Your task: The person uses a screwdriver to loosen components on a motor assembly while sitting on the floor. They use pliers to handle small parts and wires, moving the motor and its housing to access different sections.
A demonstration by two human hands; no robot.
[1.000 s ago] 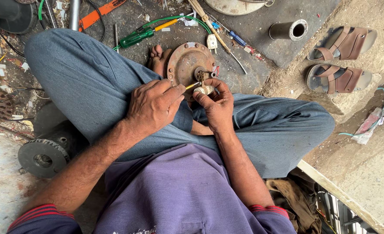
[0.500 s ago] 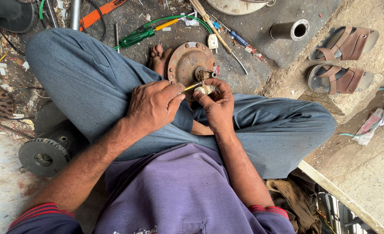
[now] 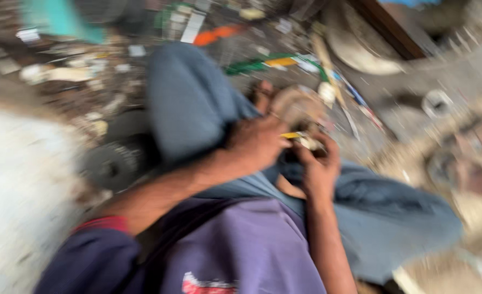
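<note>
Pinching yellow tool (image 3: 291, 135) in left hand (image 3: 257, 144) grip, right hand (image 3: 318, 163) adjacent.

Blurred view down onto a cluttered workshop floor.
A dark toothed disc (image 3: 110, 163) lies on the floor (image 3: 404, 109) at the left, near a pale slab (image 3: 17, 190). Farther off lie a green-handled tool (image 3: 246, 67), an orange tool (image 3: 214, 36) and a teal object (image 3: 61, 19). A short grey pipe piece (image 3: 436, 103) sits at the right.

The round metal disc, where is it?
In the head view, the round metal disc sits just above centre, beyond the left hand and right hand, by the bare foot.
</note>
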